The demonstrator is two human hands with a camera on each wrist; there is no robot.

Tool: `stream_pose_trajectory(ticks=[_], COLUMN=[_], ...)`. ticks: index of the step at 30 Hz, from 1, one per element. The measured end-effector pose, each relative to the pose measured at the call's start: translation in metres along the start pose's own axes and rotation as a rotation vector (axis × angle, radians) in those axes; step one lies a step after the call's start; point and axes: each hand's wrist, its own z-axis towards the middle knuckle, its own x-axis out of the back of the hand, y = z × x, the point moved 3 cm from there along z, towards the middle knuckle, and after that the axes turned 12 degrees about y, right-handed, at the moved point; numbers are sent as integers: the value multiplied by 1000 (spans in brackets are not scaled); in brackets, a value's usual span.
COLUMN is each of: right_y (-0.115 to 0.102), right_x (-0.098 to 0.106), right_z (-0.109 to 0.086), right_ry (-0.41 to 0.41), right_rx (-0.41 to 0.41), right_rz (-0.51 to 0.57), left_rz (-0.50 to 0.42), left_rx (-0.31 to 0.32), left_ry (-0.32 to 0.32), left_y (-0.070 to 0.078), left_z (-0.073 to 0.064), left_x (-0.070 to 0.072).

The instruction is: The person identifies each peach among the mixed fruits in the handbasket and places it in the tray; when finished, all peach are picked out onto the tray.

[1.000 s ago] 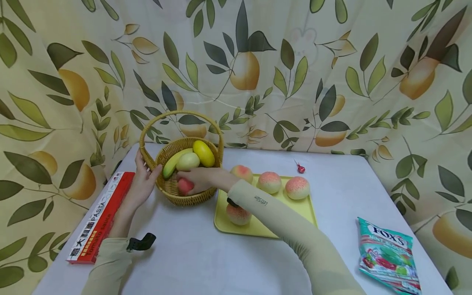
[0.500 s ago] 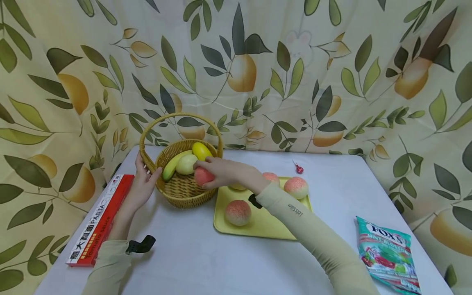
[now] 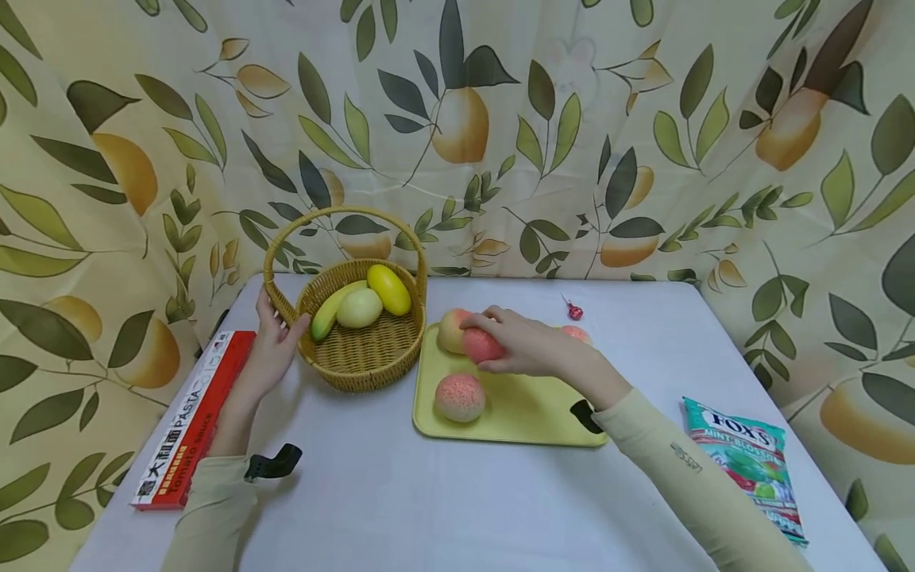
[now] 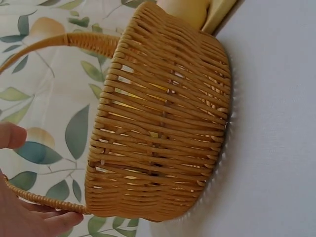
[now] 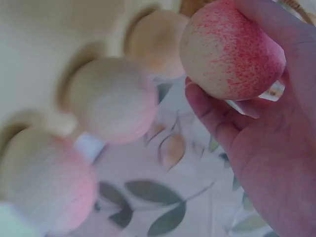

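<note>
My right hand holds a pink-and-cream peach over the yellow tray, thumb and fingers curled round it. Another peach sits just behind it at the tray's back left, and one more peach lies at the front left. Partly hidden behind my right hand is a peach at the back right. My left hand grips the wicker basket where its handle meets the rim. Inside the basket lie a banana, a pale green round fruit and a yellow oval fruit.
Left of the basket lies a long red-and-white pasta box. A teal candy bag is at the table's right side. Behind the tray rests a small red wrapped lollipop. A leaf-patterned curtain hangs along the table's back edge.
My right hand has lifted the peach out of the basket and carried it right, over the tray. The left hand stays at the basket handle.
</note>
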Motion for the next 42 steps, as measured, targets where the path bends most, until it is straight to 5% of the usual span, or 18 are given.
stream_pose_trajectory(ticks=[6,13,33,42], right_y=[8,14,20,7], right_x=[-4,-20,-35,-37], right_z=[-45,-70,-93,-94], right_ry=[41,77,122,203], right_rx=[38,51,-47,-23], right_rz=[-80,-151,-172,-184], left_rz=[-10,-13,-56,-6], left_rx=[8,8,-6,2], left_ry=[25,28,7,10], left_y=[1,-3,0,2], left_z=[-2,-2,-1,-2], left_x=[1,-1,-8,-3])
